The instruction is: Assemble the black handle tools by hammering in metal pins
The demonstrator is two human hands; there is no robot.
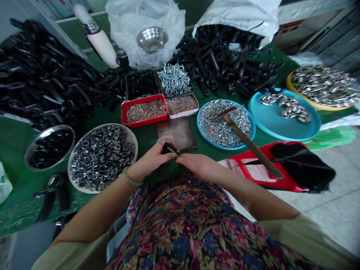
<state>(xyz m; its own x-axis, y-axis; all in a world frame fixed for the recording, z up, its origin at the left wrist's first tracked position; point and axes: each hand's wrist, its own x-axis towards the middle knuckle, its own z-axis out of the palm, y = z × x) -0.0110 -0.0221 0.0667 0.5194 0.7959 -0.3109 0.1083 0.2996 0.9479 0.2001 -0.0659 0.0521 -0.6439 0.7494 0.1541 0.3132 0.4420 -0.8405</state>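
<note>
In front of my body, my left hand (153,159) is closed around a small black plastic part (170,149) with faint pale marking on its side. My right hand (199,165) has its fingertips pinched together at the right end of that part, where a tiny shiny bit shows; what lies between these fingers is too small to name. Just beyond both hands lies a flat metal plate (178,132). Farther back stand a red tray (144,119) of small metal pins and a white tray (184,113) of tiny metal pieces.
Right of the plate, a hammer (247,140) rests across a blue tray (201,129) of small metal nuts. A round dish (136,144) of metal clamp rings stands left. Black handle-like parts (42,78) are heaped behind. A red and black bag (299,170) lies at the right edge.
</note>
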